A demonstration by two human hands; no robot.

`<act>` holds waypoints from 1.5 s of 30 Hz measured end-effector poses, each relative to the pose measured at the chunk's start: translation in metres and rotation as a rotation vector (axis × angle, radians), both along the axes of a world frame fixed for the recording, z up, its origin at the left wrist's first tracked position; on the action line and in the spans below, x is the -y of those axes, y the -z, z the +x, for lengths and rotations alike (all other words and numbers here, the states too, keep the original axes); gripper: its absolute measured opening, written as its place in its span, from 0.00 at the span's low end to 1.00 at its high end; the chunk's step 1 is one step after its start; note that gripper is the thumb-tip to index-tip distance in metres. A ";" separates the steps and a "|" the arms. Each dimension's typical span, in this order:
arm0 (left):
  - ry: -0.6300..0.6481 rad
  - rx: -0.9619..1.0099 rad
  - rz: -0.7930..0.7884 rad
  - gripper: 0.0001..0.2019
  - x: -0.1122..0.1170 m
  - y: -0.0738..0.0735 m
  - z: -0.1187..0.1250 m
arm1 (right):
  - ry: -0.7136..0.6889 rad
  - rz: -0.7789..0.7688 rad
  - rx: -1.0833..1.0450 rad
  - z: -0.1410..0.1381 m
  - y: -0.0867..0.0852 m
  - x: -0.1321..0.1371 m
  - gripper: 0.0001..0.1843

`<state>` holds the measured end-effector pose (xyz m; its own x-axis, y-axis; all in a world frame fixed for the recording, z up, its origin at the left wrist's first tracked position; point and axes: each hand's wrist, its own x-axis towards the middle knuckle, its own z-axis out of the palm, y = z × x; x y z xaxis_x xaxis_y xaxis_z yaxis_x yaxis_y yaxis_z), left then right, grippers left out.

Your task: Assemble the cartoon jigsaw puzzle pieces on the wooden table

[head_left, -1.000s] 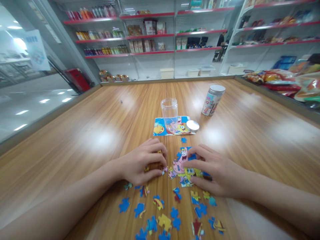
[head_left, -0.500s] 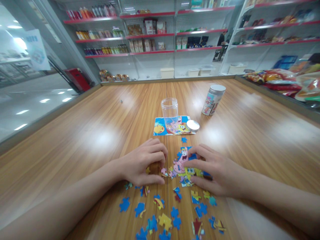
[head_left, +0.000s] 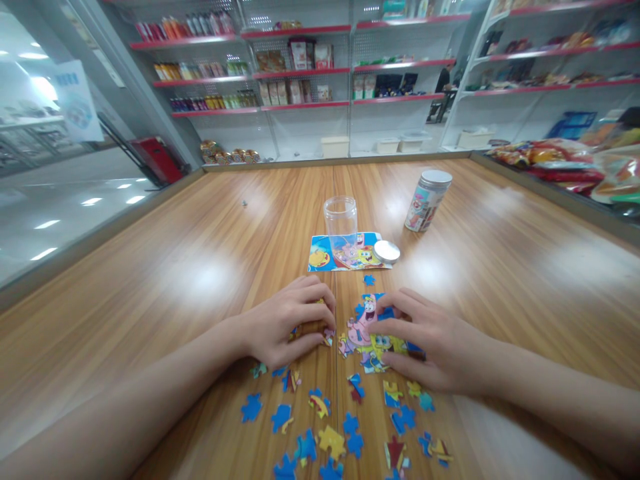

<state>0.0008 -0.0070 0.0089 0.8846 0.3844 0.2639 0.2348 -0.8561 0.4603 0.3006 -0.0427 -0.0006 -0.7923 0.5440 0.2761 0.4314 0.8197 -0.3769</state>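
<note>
My left hand [head_left: 289, 324] is curled on the wooden table [head_left: 165, 280], with thumb and fingers pinched on a small puzzle piece [head_left: 327, 337] just left of the joined part of the puzzle [head_left: 367, 328]. My right hand [head_left: 430, 341] lies over the right side of that joined part, fingers bent and pressing it down. Several loose blue, yellow and red pieces [head_left: 327, 440] are scattered in front of both hands. One single blue piece [head_left: 369, 280] lies just beyond the joined part.
Beyond the hands lies a picture card [head_left: 320, 257] with an open clear jar [head_left: 341, 221] standing on it and a silver lid [head_left: 387, 251] beside it. A closed printed jar [head_left: 427, 200] stands further right. Snack bags [head_left: 560, 163] pile at the right edge; shop shelves behind.
My left hand's thumb has drawn in toward its fingers, and the small piece sits a little nearer the hand. My right hand has stayed on the joined part.
</note>
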 end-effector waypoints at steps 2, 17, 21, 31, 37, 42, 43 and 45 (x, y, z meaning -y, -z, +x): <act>0.008 -0.004 -0.011 0.10 0.000 0.000 0.000 | 0.000 -0.005 0.003 0.000 0.000 0.000 0.18; 0.006 0.008 0.001 0.04 0.000 0.000 0.000 | -0.002 -0.018 0.000 0.000 -0.001 0.001 0.17; 0.021 0.004 -0.001 0.04 0.001 0.000 0.000 | -0.003 -0.015 0.000 0.000 0.000 0.000 0.17; 0.050 -0.010 -0.004 0.02 0.010 -0.005 0.008 | -0.002 -0.008 -0.009 0.000 0.000 0.000 0.19; 0.031 -0.019 -0.006 0.08 0.012 -0.007 0.011 | -0.010 0.001 -0.019 0.000 0.001 0.000 0.19; 0.024 -0.016 0.009 0.09 0.013 -0.005 0.012 | -0.008 0.010 -0.021 0.001 0.001 0.000 0.18; 0.023 -0.016 0.015 0.09 0.014 -0.005 0.012 | -0.007 0.015 -0.025 0.000 0.001 0.000 0.18; 0.021 -0.016 0.029 0.10 0.014 -0.004 0.013 | -0.004 0.023 -0.030 0.000 0.000 -0.001 0.18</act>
